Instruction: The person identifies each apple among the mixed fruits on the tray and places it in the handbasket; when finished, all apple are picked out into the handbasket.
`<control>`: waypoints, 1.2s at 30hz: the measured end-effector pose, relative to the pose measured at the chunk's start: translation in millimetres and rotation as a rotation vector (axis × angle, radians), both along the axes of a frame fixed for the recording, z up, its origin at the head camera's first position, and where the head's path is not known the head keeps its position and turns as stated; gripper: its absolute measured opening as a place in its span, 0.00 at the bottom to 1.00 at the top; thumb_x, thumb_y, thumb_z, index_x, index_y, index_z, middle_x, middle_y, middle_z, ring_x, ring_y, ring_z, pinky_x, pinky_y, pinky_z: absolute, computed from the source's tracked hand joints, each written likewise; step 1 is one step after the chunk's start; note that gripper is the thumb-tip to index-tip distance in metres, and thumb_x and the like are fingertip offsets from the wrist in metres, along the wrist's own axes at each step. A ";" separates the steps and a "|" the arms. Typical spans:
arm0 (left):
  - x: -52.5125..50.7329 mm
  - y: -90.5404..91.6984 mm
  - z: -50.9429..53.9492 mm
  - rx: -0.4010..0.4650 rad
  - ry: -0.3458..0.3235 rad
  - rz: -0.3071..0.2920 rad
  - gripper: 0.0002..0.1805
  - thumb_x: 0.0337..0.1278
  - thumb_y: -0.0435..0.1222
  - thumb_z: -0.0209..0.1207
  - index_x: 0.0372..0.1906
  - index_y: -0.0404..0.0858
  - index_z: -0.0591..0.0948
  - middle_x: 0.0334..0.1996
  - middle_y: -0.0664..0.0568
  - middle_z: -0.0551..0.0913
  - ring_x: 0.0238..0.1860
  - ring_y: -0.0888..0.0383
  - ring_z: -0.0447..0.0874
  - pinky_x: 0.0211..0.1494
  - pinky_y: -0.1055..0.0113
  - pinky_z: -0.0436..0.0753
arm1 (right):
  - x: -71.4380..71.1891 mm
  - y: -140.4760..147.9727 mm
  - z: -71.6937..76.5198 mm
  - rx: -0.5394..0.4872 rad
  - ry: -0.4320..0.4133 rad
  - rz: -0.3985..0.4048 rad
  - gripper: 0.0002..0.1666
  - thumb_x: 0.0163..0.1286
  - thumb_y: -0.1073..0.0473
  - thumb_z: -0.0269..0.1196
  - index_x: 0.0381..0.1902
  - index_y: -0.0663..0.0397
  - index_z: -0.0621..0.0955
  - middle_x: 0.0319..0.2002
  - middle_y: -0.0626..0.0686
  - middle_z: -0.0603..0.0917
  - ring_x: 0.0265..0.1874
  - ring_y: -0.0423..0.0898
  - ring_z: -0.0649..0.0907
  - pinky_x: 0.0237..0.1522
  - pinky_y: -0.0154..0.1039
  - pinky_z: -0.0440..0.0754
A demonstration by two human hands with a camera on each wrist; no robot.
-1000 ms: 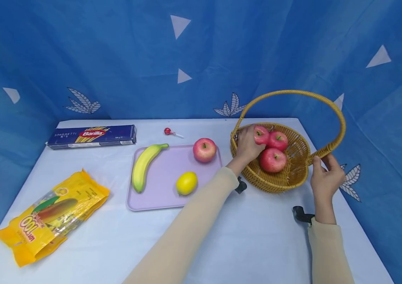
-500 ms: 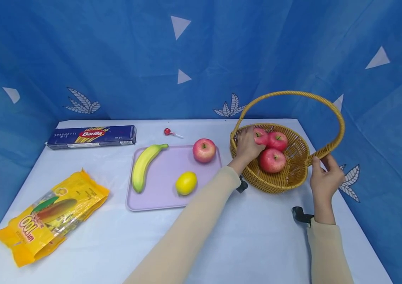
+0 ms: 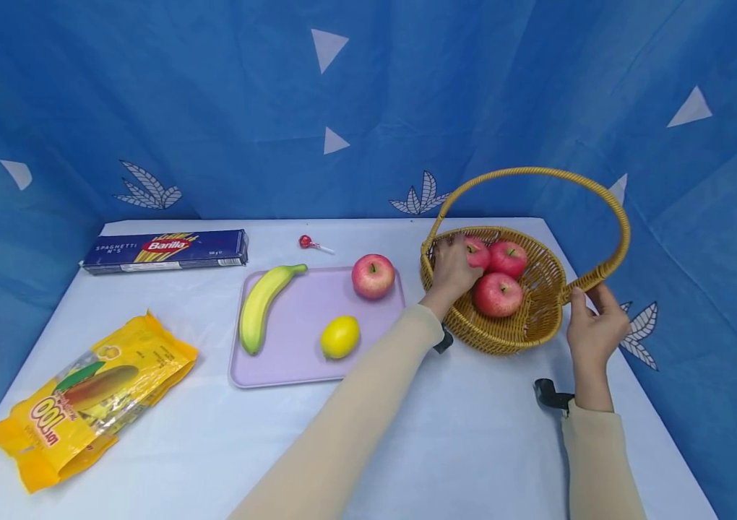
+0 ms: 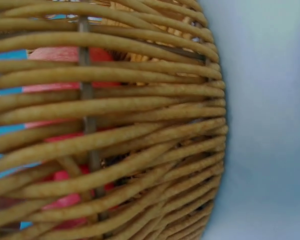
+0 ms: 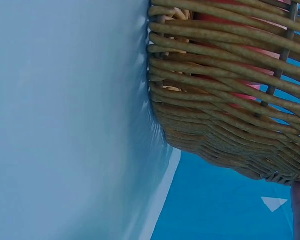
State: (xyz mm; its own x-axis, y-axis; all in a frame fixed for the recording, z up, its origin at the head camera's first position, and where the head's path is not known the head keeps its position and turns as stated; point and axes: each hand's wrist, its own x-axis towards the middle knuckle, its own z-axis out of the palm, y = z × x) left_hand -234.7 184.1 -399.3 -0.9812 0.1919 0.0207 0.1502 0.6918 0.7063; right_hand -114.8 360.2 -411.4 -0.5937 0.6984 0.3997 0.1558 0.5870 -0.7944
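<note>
White table [image 3: 459,440]: basket [image 3: 492,342], tray [image 3: 297,314], spaghetti box [image 3: 165,251], lollipop [image 3: 305,241], yellow bag [image 3: 98,393].

You are in what looks like a staged recording booth, since a blue fabric curtain [image 3: 225,94] printed with white triangles [image 3: 326,49] and leaves [image 3: 142,175] hangs behind and beside your flat white table [image 3: 472,433], and a small black curved device [image 3: 547,393] sits at your right wrist [image 3: 594,390].

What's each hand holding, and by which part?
Left hand: back-left apple, thumb and fingers around its left side. Right hand: basket, at the right base of its handle.
</note>
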 end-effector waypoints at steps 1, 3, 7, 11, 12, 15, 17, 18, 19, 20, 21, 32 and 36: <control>0.0 0.1 0.1 -0.011 -0.001 -0.001 0.36 0.53 0.42 0.69 0.67 0.41 0.69 0.63 0.42 0.70 0.65 0.49 0.71 0.61 0.64 0.78 | -0.3 0.1 -0.2 0.002 -0.001 0.000 0.19 0.72 0.48 0.58 0.58 0.40 0.82 0.55 0.50 0.85 0.56 0.40 0.83 0.55 0.33 0.81; -0.1 0.5 0.2 -0.032 -0.008 -0.003 0.35 0.54 0.43 0.69 0.66 0.41 0.70 0.62 0.41 0.70 0.62 0.50 0.74 0.58 0.65 0.80 | -1.0 0.4 -0.5 0.006 -0.003 -0.002 0.19 0.72 0.48 0.58 0.58 0.40 0.82 0.55 0.50 0.85 0.56 0.40 0.83 0.55 0.33 0.81; -0.4 1.2 0.0 -0.070 -0.006 -0.007 0.34 0.55 0.44 0.68 0.65 0.39 0.70 0.61 0.42 0.71 0.59 0.50 0.77 0.56 0.65 0.81 | -2.2 0.3 -1.2 0.009 -0.004 -0.001 0.19 0.72 0.49 0.58 0.58 0.41 0.82 0.54 0.49 0.85 0.56 0.41 0.83 0.55 0.34 0.81; 0.0 1.3 -1.0 -0.126 0.024 0.010 0.31 0.55 0.46 0.68 0.62 0.41 0.72 0.59 0.45 0.73 0.57 0.49 0.78 0.56 0.64 0.81 | -3.4 -1.3 -1.5 0.002 -0.006 0.005 0.19 0.73 0.48 0.58 0.59 0.41 0.82 0.55 0.49 0.85 0.56 0.41 0.83 0.55 0.35 0.81; 0.2 1.1 -1.2 -0.139 0.030 0.014 0.31 0.55 0.46 0.68 0.62 0.41 0.73 0.59 0.45 0.74 0.57 0.49 0.77 0.56 0.63 0.81 | -3.2 -2.1 -1.1 0.001 -0.004 0.008 0.19 0.73 0.48 0.58 0.58 0.40 0.82 0.55 0.49 0.85 0.56 0.41 0.83 0.55 0.35 0.81; 1.2 0.8 -1.5 -0.153 0.035 0.023 0.33 0.54 0.48 0.68 0.64 0.41 0.72 0.60 0.44 0.73 0.59 0.48 0.76 0.54 0.62 0.82 | -2.6 -3.7 0.2 0.003 0.000 0.018 0.19 0.73 0.48 0.57 0.58 0.41 0.82 0.55 0.50 0.85 0.56 0.41 0.82 0.56 0.35 0.81; 2.5 0.7 -1.1 -0.152 0.037 0.023 0.35 0.55 0.49 0.67 0.65 0.41 0.70 0.62 0.44 0.72 0.61 0.48 0.74 0.55 0.63 0.82 | -2.1 -4.3 1.3 0.002 0.001 0.022 0.19 0.73 0.47 0.57 0.58 0.40 0.82 0.56 0.50 0.84 0.57 0.40 0.82 0.56 0.35 0.80; 3.3 0.4 -0.6 -0.150 0.044 0.021 0.36 0.55 0.49 0.67 0.66 0.41 0.70 0.62 0.44 0.71 0.62 0.49 0.73 0.55 0.63 0.82 | -1.8 -4.2 1.5 0.002 0.003 0.024 0.19 0.73 0.47 0.57 0.58 0.40 0.82 0.56 0.51 0.84 0.57 0.40 0.82 0.56 0.36 0.81; 4.2 0.3 -0.3 -0.143 0.053 0.019 0.36 0.56 0.50 0.66 0.66 0.41 0.70 0.62 0.44 0.71 0.63 0.49 0.72 0.55 0.64 0.82 | -1.6 -3.9 1.6 0.002 0.004 0.023 0.19 0.73 0.47 0.57 0.58 0.41 0.82 0.56 0.51 0.84 0.57 0.40 0.82 0.56 0.35 0.81; 5.3 0.0 0.2 -0.135 0.067 0.012 0.35 0.56 0.49 0.66 0.66 0.40 0.70 0.62 0.44 0.71 0.63 0.50 0.72 0.56 0.64 0.81 | -1.4 -3.4 1.6 0.001 0.006 0.023 0.19 0.73 0.47 0.57 0.58 0.41 0.82 0.56 0.51 0.84 0.57 0.39 0.82 0.56 0.35 0.81; 6.4 -0.2 0.5 -0.122 0.085 0.007 0.34 0.56 0.49 0.66 0.66 0.41 0.70 0.62 0.45 0.72 0.63 0.51 0.72 0.56 0.65 0.81 | -1.3 -2.7 1.2 -0.003 0.009 0.022 0.20 0.72 0.48 0.57 0.58 0.41 0.82 0.56 0.51 0.84 0.57 0.39 0.82 0.56 0.36 0.81; 18.3 -5.5 3.5 -0.027 0.217 -0.132 0.33 0.56 0.50 0.65 0.66 0.44 0.72 0.61 0.49 0.73 0.62 0.56 0.71 0.56 0.65 0.81 | -2.9 1.0 -3.5 0.004 -0.005 -0.020 0.19 0.73 0.52 0.58 0.60 0.43 0.81 0.55 0.51 0.84 0.55 0.39 0.83 0.55 0.33 0.80; 25.0 -11.6 8.0 0.011 0.203 -0.199 0.34 0.56 0.49 0.65 0.68 0.46 0.71 0.63 0.50 0.71 0.63 0.55 0.70 0.57 0.64 0.80 | -2.8 0.7 -2.5 0.002 0.000 -0.018 0.19 0.73 0.51 0.58 0.60 0.42 0.81 0.56 0.50 0.84 0.55 0.39 0.83 0.56 0.33 0.80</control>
